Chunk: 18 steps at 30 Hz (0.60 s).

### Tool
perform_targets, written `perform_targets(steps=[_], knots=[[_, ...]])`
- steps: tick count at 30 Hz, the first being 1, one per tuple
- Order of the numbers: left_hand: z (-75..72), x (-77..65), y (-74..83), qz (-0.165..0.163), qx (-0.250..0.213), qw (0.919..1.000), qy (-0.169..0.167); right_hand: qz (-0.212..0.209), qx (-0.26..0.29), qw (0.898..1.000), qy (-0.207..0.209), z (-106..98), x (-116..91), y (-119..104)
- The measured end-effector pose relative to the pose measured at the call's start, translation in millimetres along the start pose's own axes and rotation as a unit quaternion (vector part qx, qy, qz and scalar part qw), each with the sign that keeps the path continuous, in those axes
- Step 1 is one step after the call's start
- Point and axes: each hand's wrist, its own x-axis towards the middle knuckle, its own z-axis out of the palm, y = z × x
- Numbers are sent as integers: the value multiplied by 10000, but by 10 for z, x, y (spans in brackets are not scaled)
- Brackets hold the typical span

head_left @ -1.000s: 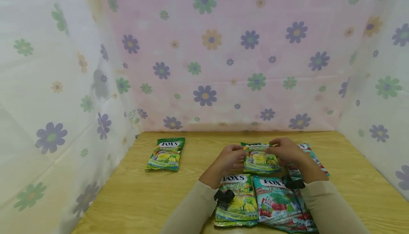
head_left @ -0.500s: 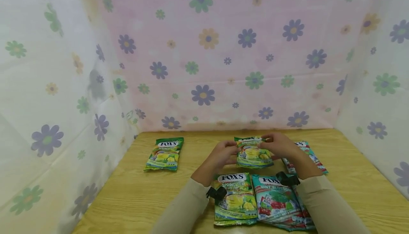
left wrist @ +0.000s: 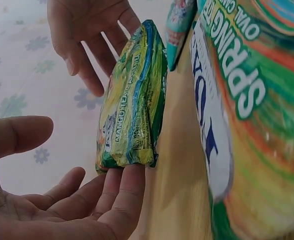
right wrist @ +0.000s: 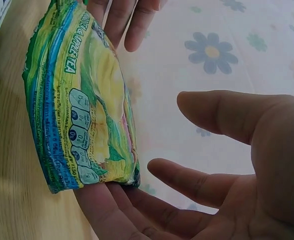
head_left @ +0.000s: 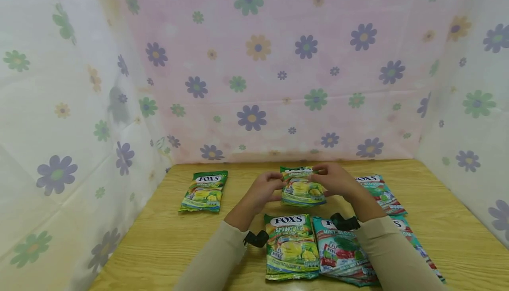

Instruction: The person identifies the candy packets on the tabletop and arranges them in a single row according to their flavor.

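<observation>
At the left of the frame, a shiny green and yellow plastic Spring Tea bag [head_left: 204, 192] lies on the light brown wooden table [head_left: 159, 238], away from both hands, so it seems to need nothing right now. Near the middle comes the left hand [head_left: 262, 188], thumb spread out, straight fingers touching one side of a crinkly green and yellow plastic bag between the hands [head_left: 303, 189]. Lower down, a flat green and yellow plastic bag in front [head_left: 292, 249] lies alone. The right hand [head_left: 336, 181] has its thumb spread too, with fingers against the middle bag's other side. Nobody has let go of that bag, so I think this part is half done. I can't tell if its bottom edge touches the table. At lower right, two teal and red plastic Mint Blossom bags [head_left: 343, 253] lie partly behind the right arm. A third teal and red plastic bag [head_left: 381, 194] lies above them. These all look left alone.
</observation>
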Motion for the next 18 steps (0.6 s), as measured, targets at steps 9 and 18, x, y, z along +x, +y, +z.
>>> perform_targets(steps=[9,18], knots=[[-203,-83,-10,48,274,9996,101,-42,167,9998,40,192,109,-51],[-425,-170,-10,112,486,9982,331,-167,277,9995,17,410,195,-147]])
